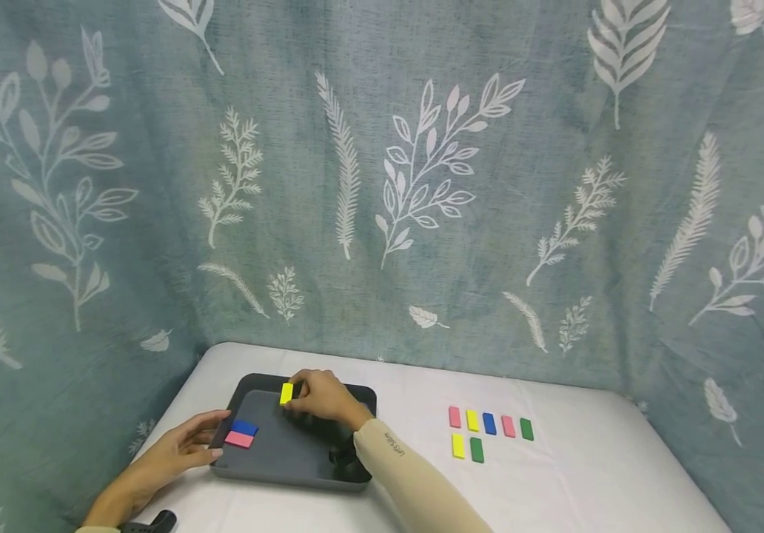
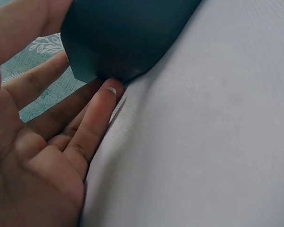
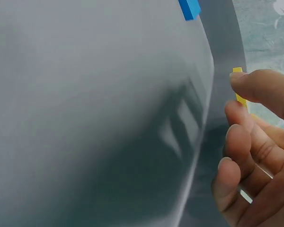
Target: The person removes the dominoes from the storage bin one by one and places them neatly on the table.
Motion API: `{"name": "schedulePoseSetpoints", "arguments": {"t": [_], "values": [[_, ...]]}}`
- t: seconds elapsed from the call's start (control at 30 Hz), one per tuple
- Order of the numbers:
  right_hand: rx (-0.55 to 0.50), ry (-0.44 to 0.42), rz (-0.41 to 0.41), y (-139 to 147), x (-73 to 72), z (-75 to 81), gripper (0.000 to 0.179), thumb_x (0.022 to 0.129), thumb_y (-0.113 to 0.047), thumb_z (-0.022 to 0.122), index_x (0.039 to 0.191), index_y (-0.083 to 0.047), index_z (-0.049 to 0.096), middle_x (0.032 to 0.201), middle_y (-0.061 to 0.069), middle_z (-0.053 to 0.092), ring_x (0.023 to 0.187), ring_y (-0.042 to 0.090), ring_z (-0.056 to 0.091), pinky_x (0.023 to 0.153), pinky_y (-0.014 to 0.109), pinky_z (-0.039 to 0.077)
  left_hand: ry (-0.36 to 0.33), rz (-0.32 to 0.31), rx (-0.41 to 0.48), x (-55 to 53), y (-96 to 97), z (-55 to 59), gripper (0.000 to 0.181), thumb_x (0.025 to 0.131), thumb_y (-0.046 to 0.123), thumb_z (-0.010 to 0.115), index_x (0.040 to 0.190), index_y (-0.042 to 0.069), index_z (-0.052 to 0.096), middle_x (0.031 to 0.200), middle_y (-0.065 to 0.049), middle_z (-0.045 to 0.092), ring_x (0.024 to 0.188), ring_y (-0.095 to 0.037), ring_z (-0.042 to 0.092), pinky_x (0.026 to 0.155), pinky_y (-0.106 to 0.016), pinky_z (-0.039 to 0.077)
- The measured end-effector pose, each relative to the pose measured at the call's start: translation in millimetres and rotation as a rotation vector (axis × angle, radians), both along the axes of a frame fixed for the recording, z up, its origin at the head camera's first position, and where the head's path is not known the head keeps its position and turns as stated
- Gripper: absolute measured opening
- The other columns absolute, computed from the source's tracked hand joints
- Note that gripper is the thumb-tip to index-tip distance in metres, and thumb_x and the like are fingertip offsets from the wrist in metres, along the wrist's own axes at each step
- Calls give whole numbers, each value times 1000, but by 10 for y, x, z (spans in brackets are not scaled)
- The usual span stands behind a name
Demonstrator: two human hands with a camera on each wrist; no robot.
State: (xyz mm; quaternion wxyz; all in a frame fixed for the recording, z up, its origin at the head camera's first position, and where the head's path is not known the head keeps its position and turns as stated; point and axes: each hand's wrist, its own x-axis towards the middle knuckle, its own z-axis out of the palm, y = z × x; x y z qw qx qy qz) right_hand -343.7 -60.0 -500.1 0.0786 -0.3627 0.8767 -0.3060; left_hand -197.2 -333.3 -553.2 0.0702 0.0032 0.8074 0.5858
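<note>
My right hand (image 1: pixel 323 394) pinches a yellow block (image 1: pixel 286 394) between thumb and fingers, above the far part of the dark grey tray (image 1: pixel 289 480). The right wrist view shows the thumb on the yellow block (image 3: pixel 237 71), close to the tray wall (image 3: pixel 222 42). Inside the tray at the left, a blue block (image 1: pixel 245 428) and a pink block (image 1: pixel 239 440) lie side by side. My left hand (image 1: pixel 172 453) touches the tray's left side with its fingers spread. In the left wrist view, fingertips (image 2: pixel 114 90) touch the tray's outer wall (image 2: pixel 123 42).
Right of the tray, two rows of blocks lie on the white tablecloth (image 1: pixel 568 474): pink, yellow (image 1: pixel 472 421), blue (image 1: pixel 489 423), pink and green at the back, yellow and green (image 1: pixel 477 450) in front. A leaf-patterned curtain (image 1: pixel 369 185) hangs behind and beside the table.
</note>
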Motion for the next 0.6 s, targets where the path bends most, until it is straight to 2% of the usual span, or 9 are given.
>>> {"name": "schedulePoseSetpoints", "arguments": {"t": [0.23, 0.33, 0.57, 0.6], "values": [[14, 27, -4, 275, -14, 69, 46, 93, -24, 80, 133, -7, 66, 70, -11, 65, 57, 6, 60, 64, 21, 50, 3, -15, 3, -3, -18, -5, 73, 94, 30, 76, 157, 12, 42, 153, -17, 45, 122, -29, 50, 94, -43, 47], [13, 30, -2, 391, 6, 107, 46, 93, -24, 79, 133, -7, 65, 70, -10, 64, 57, 6, 58, 59, 21, 48, 9, -18, -2, 3, -11, 6, 73, 95, 30, 76, 157, 12, 41, 154, -18, 43, 123, -29, 49, 93, -41, 48], [21, 79, 2, 657, 52, 163, 47, 93, -25, 80, 134, -8, 65, 71, -13, 63, 56, 5, 57, 64, 21, 49, 10, -39, 10, 12, -7, 18, 73, 96, 28, 74, 158, 12, 39, 158, -21, 36, 125, -31, 49, 93, -42, 47], [15, 79, 3, 696, 58, 176, 47, 93, -25, 80, 134, -8, 65, 71, -12, 64, 56, 5, 57, 61, 21, 48, 14, -41, 6, 10, -6, 19, 73, 96, 28, 74, 158, 12, 39, 158, -21, 36, 125, -31, 49, 93, -42, 47]]}}
